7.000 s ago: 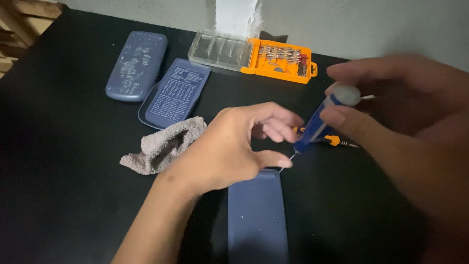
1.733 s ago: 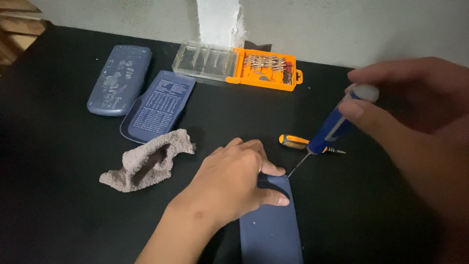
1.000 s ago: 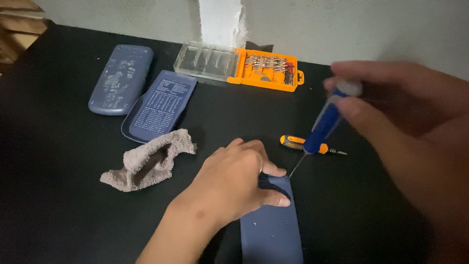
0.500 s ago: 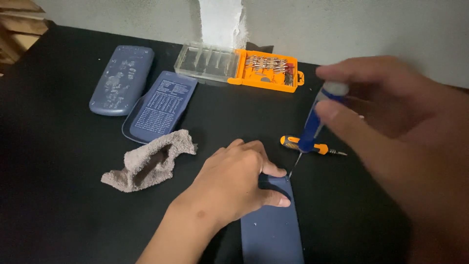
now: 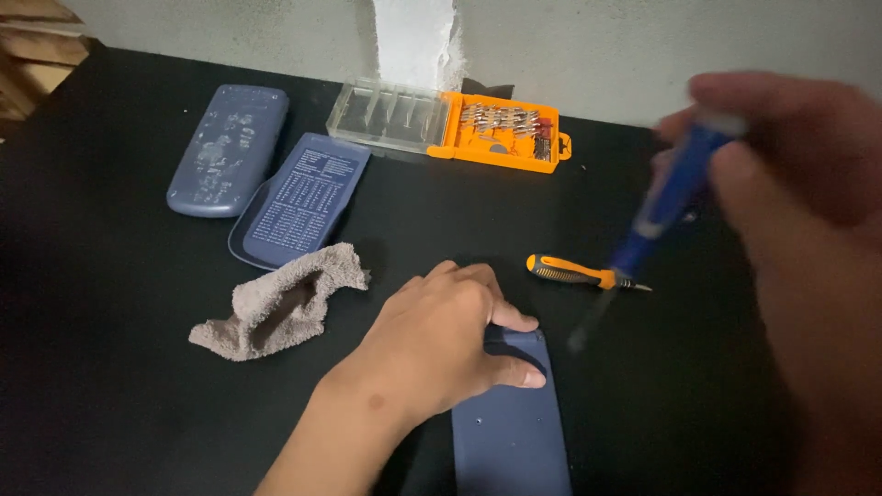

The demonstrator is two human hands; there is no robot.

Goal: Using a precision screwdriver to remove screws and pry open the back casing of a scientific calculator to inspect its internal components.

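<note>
Since the frame half a second back, the right hand (image 5: 808, 211) has lifted the blue screwdriver (image 5: 671, 197) up and off to the right, so its dark tip now hangs clear of the blue-grey case back (image 5: 510, 427) instead of meeting its top edge; hand and tool are both blurred. That hand is closed around the screwdriver's handle, with the pale cap up by the fingers.

The case back lies flat at the bottom centre of the view, its top end under the left hand (image 5: 441, 344). That hand presses down on it with thumb and fingers curled over the end, gripping nothing else, which looks like a way to keep the flat piece from sliding on the smooth top. Small screw holes show on the bare part below the hand.

Just beyond it lies a short orange-and-black screwdriver (image 5: 574, 272), apart from both hands. Left of the left hand sits a crumpled beige cloth (image 5: 280, 308), then a blue-grey calculator (image 5: 228, 147) face up and its slide cover (image 5: 303, 197), the 2 side by side. Farther back, an orange bit case (image 5: 501, 136) stands open with its clear lid (image 5: 390, 108) folded out.

All rests on a black table (image 5: 110, 395) pushed against a rough pale wall (image 5: 597, 46); wooden slats (image 5: 37, 41) show at the upper left.
</note>
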